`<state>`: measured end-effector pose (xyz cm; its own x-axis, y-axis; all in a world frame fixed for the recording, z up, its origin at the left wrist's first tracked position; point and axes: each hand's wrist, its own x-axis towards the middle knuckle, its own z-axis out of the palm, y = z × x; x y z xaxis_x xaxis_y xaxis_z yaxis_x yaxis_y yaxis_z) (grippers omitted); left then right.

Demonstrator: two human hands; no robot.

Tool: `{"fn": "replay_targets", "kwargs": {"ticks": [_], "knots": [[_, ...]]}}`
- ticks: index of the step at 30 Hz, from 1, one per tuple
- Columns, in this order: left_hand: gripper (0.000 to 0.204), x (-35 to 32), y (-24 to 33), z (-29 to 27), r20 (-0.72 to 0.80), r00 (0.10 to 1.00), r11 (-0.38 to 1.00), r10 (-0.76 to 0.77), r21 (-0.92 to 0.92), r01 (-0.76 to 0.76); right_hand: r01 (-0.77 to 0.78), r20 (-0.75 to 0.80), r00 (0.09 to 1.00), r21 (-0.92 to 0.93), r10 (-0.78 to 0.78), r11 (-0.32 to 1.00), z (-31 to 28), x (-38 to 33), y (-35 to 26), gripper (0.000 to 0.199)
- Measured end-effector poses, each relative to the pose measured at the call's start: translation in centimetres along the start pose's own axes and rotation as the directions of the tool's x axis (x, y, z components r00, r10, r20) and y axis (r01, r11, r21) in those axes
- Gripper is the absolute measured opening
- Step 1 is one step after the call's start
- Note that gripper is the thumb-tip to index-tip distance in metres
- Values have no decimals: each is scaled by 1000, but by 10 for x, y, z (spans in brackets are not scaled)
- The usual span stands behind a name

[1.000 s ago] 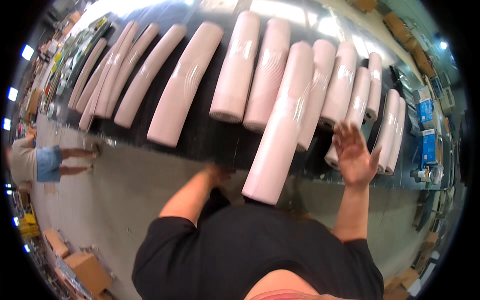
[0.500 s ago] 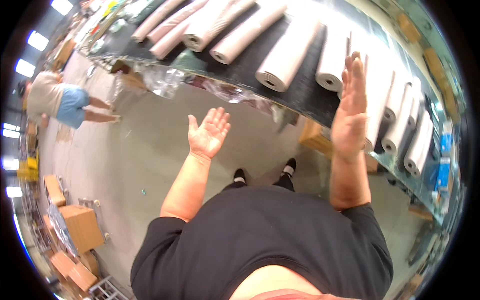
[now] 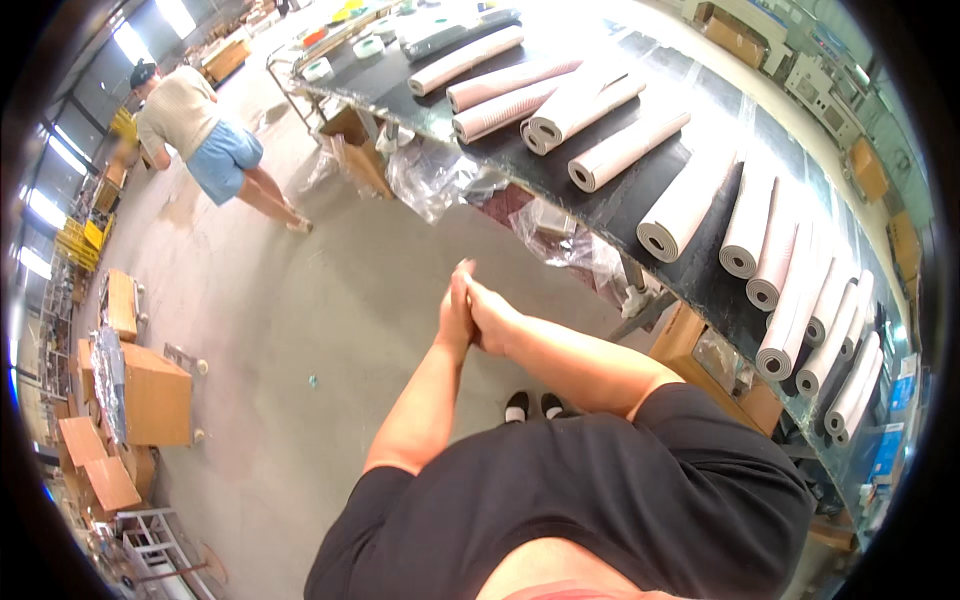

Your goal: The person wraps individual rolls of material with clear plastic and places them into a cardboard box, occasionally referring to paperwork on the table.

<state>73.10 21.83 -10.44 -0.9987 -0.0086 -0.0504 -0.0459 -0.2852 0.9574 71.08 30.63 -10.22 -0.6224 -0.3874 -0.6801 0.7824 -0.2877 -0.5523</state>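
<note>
My left hand (image 3: 455, 318) and my right hand (image 3: 492, 316) meet palm to palm in front of me, above the floor. Their fingers are stretched out flat and neither holds anything. To the right, pale rolled mats (image 3: 688, 208) lie side by side along a long dark-topped table (image 3: 622, 222), their spiral ends facing its near edge. Both hands are apart from the table and the mats.
Clear plastic wrapping (image 3: 430, 180) and a cardboard box (image 3: 690, 350) sit beneath the table. A person in blue shorts (image 3: 225, 160) stands at the far left. Cardboard boxes (image 3: 155, 395) are stacked on the left, by a metal frame (image 3: 165, 550). Tape rolls (image 3: 368, 47) lie at the table's far end.
My hands were wide apart, the right one near the mats; now they are pressed together. The view has shifted, and more of the table and the person show.
</note>
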Motion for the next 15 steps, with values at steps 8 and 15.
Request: {"fn": "replay_targets", "kwargs": {"ticks": [8,15], "knots": [[80,-21,112,-80,-818,531,909,221,-25,-416,934,255,123,-355,-959,25,-26,-79,-130,56],[67,8,43,51,-422,896,990,137,76,-116,524,338,851,-496,-402,693,-53,-34,-73,64]]}}
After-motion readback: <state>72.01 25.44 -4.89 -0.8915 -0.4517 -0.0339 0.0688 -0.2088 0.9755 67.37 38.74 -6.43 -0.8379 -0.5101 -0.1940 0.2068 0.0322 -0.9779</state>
